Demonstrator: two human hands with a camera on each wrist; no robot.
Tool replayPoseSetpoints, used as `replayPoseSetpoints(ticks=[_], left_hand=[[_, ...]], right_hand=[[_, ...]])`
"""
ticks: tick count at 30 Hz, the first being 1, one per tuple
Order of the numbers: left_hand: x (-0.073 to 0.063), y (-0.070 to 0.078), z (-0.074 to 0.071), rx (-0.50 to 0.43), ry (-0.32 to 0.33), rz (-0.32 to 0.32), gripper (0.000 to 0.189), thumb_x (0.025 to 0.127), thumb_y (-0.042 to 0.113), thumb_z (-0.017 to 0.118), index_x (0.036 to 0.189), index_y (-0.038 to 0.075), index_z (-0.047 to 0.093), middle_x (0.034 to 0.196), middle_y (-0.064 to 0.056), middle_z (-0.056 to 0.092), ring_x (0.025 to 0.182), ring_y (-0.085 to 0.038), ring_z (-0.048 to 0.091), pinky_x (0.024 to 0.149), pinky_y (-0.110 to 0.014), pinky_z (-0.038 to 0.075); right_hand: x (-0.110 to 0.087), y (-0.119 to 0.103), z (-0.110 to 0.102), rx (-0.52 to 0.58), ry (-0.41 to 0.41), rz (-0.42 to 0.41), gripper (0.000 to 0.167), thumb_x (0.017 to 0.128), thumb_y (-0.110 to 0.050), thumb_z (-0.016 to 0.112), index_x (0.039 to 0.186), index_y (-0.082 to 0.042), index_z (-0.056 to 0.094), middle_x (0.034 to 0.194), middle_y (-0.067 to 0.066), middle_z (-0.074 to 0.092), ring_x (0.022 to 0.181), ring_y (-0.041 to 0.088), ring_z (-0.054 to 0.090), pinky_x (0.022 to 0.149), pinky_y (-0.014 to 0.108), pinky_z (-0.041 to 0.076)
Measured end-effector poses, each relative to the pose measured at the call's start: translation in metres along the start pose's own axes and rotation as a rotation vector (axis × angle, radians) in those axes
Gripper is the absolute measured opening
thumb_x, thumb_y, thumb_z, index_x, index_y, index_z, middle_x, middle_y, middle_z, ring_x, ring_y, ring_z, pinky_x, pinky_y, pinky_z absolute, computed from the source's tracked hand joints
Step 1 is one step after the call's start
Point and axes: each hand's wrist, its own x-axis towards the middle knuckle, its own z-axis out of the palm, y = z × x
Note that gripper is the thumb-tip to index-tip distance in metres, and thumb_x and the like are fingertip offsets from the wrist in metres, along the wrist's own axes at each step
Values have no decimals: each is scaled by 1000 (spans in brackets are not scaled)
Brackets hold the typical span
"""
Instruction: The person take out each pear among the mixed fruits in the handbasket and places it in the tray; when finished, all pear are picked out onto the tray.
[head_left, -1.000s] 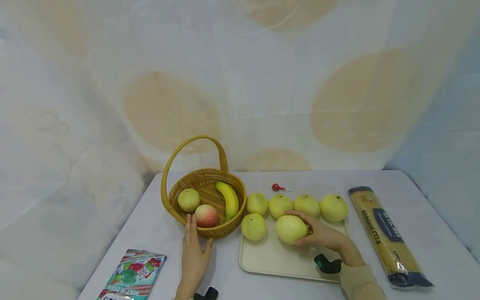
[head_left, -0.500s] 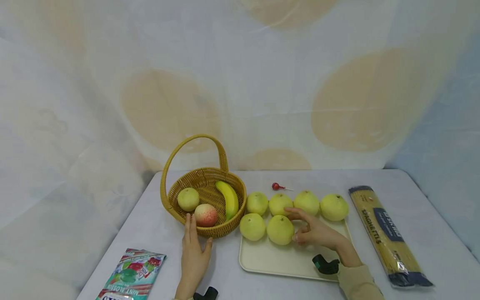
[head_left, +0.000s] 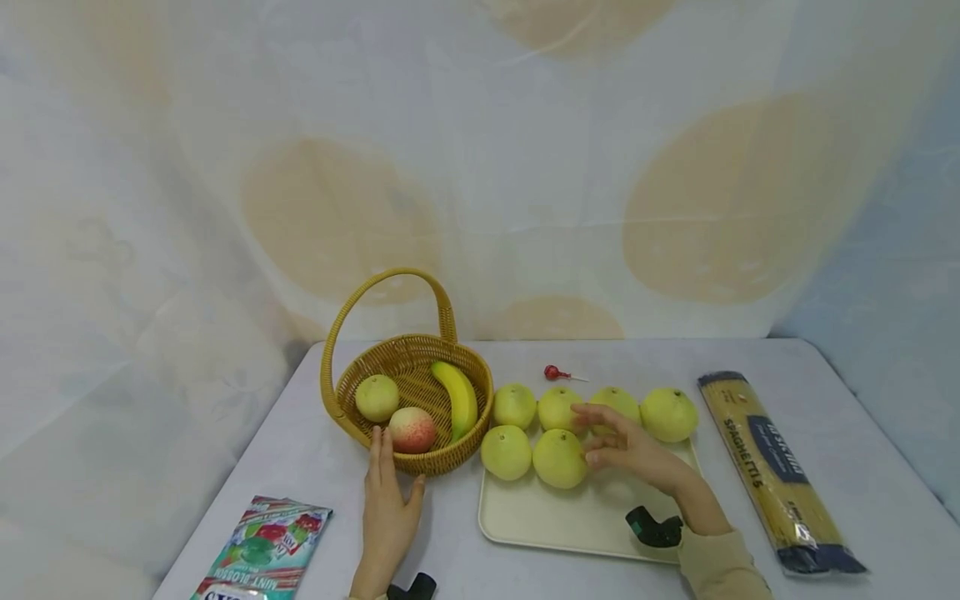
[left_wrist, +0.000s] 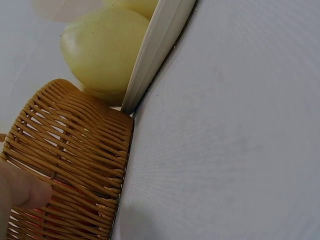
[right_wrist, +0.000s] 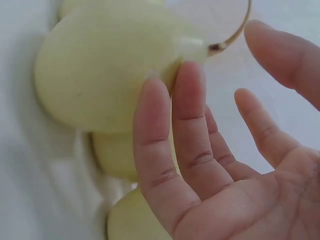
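Note:
My right hand point(head_left: 633, 450) hovers over the tray point(head_left: 555, 529) with fingers spread and loosely bent, holding nothing. Close to its fingertips stands a pale yellow-green pear point(head_left: 560, 459), whose stem shows in the right wrist view. Left of that pear is another front pear point(head_left: 506, 452), and a row of several more, including the rightmost pear point(head_left: 668, 414), runs along the tray's back. My left hand point(head_left: 392, 512) rests its straight fingers against the near side of the wicker basket point(head_left: 450, 458). Inside the basket lie a pear point(head_left: 377, 398), a peach point(head_left: 412, 430) and a banana point(head_left: 456, 402).
A red lollipop point(head_left: 553, 372) lies behind the tray. Along the right side is a long spaghetti packet point(head_left: 776, 467). A candy bag point(head_left: 266, 546) lies at the front left. The basket's tall handle point(head_left: 401, 272) arches above it, and its right side meets the pears.
My right hand has set the pear it gripped upright on the tray, beside the other front pear, then let go and drawn slightly up from it. The left hand stays at the basket.

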Motion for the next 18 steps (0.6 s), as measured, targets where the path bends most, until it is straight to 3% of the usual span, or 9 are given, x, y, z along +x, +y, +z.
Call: replayPoseSetpoints(ticks=[7, 14, 18], left_hand=[[0, 1, -2, 6, 18, 13, 90, 85, 9, 71, 156, 10, 15, 163, -13, 11, 139, -46, 29, 108, -63, 32], [0, 2, -1, 6, 32, 25, 89, 84, 6, 71, 155, 8, 18, 162, -16, 14, 138, -47, 30, 107, -64, 32], [1, 2, -1, 11, 34, 28, 89, 83, 7, 72, 155, 7, 18, 162, -16, 15, 138, -48, 30, 107, -64, 33]], right_hand=[[5, -16, 7, 55, -25, -62, 63, 94, -3, 56, 149, 2, 26, 143, 34, 36, 111, 16, 63, 89, 31, 55], [18, -32, 21, 46, -100, -104, 63, 94, -5, 58, 149, 2, 27, 138, 7, 47, 110, 21, 64, 88, 28, 55], [27, -40, 28, 68, -123, -113, 61, 95, -4, 57, 148, 4, 27, 140, 18, 43, 113, 24, 62, 90, 27, 55]])
